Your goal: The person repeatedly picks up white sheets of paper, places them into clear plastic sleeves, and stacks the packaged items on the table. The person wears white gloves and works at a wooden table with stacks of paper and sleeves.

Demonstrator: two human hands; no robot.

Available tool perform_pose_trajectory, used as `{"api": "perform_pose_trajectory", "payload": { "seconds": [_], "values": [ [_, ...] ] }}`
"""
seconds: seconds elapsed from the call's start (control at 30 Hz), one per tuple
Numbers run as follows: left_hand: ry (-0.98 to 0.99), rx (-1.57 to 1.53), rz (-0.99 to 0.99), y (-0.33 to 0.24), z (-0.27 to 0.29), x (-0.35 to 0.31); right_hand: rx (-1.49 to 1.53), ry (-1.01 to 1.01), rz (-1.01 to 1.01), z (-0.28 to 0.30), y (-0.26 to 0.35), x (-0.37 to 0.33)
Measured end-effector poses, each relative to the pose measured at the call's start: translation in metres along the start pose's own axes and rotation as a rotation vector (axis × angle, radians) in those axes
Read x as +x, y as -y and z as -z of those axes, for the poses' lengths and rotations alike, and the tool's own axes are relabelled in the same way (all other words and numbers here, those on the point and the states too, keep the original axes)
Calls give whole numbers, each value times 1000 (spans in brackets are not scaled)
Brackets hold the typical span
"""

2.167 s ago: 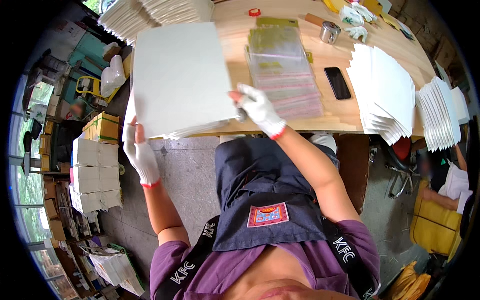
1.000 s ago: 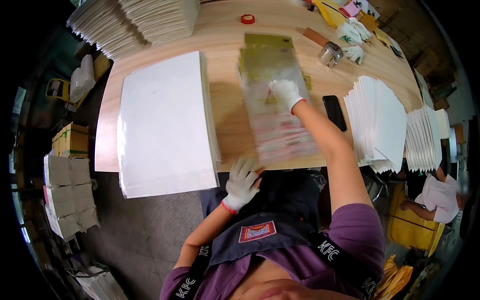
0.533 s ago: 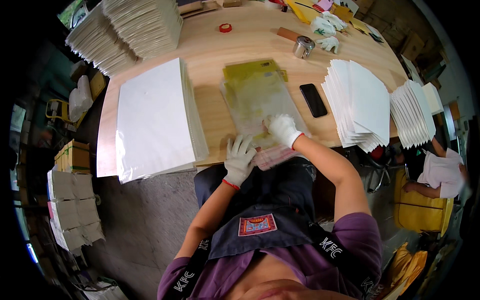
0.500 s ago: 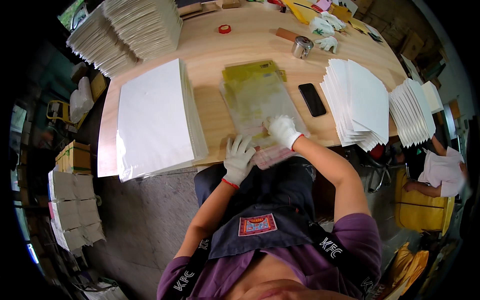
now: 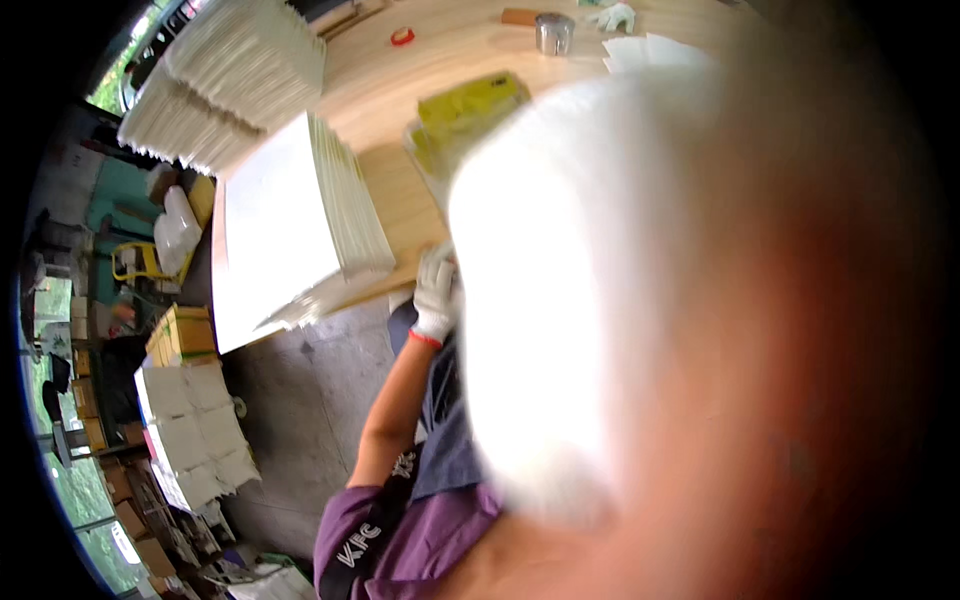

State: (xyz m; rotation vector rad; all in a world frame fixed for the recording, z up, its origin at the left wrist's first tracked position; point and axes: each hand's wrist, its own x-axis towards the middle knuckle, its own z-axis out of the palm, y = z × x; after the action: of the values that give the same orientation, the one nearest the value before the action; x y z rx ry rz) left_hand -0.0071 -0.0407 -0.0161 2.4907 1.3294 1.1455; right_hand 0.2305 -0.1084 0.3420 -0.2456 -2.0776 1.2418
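The white-gloved left hand [image 5: 435,290] is at the pale wooden table's [image 5: 398,190] near edge, its grip unclear. The blurred white-gloved right hand [image 5: 540,290] fills the right — opening and hold cannot be told — partly hiding olive-topped clear plastic sleeves [image 5: 465,108] right of stacked white rectangular sheets [image 5: 275,220].

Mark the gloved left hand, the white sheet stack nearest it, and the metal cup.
Gloved left hand [image 5: 434,297]: head view, on the back of the hand.
White sheet stack [image 5: 275,222]: head view, on its top face.
Metal cup [image 5: 554,37]: head view, on its side wall.
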Motion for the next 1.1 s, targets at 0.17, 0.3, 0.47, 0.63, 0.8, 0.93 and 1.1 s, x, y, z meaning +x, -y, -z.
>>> {"api": "perform_pose_trajectory", "payload": {
  "seconds": [0.17, 0.3, 0.47, 0.63, 0.8, 0.93, 1.1],
  "values": [
    [-69, 40, 3, -5, 20, -7, -90, -76, 405, -15, 16, -47],
    [-33, 41, -19, 8, 6, 7, -268, -238, 701, -28, 21, -74],
    [185, 257, 21, -3, -12, 65, -426, -400, 947, -33, 25, -94],
    [658, 453, 234, 3, -15, 102, -406, -551, 1190, -30, 19, -99],
    [552, 561, 114, 26, -44, 105, -388, -686, 1448, -28, 34, -99],
    [484, 485, 149, 25, -53, 119, -611, -984, 1786, -33, 26, -91],
    [498, 440, 216, 53, -53, 109, -364, -848, 1081, -3, -13, -102]
  ]
}}
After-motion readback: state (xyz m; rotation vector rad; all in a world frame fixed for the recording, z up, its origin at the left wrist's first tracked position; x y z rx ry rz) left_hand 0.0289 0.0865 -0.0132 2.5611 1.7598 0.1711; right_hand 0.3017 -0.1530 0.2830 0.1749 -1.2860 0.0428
